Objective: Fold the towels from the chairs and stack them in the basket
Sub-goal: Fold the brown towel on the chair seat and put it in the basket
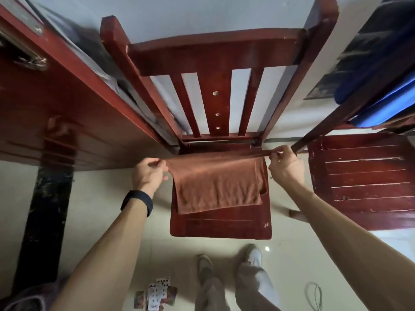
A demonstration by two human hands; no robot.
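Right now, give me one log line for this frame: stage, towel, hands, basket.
stage: folding | brown towel: doubled over, lower part on chair seat | left hand: pinches its left corner | right hand: pinches its right corner | basket: not in view

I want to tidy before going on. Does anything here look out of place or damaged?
Yes. Several playing cards lie scattered on the pale tiled floor beside the person's shoes, where they could be stepped on. The red-brown slatted wooden chair seat on the right shows scratched, chipped varnish. The brown cloth towel looks fine.
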